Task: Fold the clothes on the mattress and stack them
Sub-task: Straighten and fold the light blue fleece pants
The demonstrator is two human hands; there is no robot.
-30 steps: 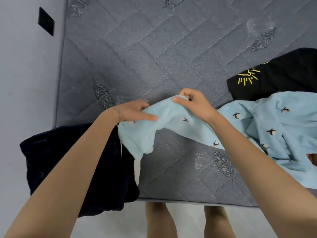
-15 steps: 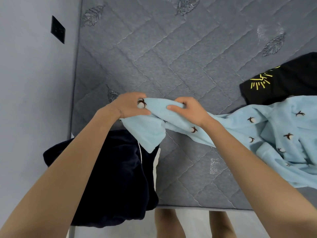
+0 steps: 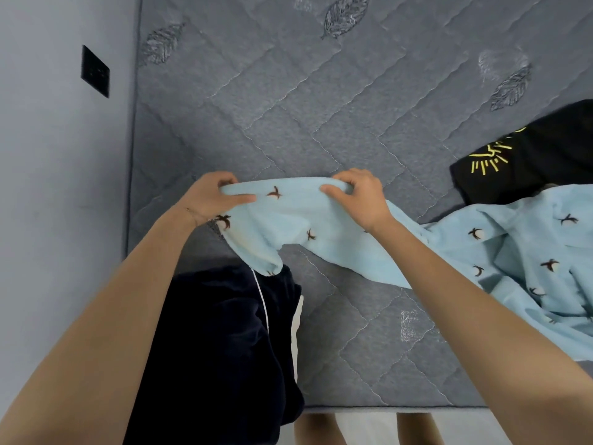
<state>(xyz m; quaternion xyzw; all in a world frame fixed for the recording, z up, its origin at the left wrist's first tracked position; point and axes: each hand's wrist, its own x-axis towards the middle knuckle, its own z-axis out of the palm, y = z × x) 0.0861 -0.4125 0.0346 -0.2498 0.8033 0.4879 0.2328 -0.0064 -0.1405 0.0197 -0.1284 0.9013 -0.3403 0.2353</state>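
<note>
1. Grey quilted mattress (image 3: 321,123) fills the view, with a pale wall (image 3: 48,187) on the left.
2. A light blue cloth (image 3: 481,252) with little dark birds lies crumpled on the right side of the mattress. One end is lifted up in the middle.
3. The left hand (image 3: 208,200) and the right hand (image 3: 359,197) hold that end by its far edge, a little apart. Each grip is pinching the light blue cloth, with the thumb on the near side and the fingers curled over the top.
4. A dark blue cloth (image 3: 218,348) sits bunched at the near left and hangs partly off the mattress. A black cloth (image 3: 529,155) with a yellow sun lies at the far right.
5. I think the light blue cloth is only being spread out, so no fold is made yet.
6. What could go wrong:
   - A pull to the left may drag the crumpled part along and give a messy fold.
   - The hanging corner is right over the dark blue cloth and may catch it.
   - A loose pinch may let the edge slip.
</note>
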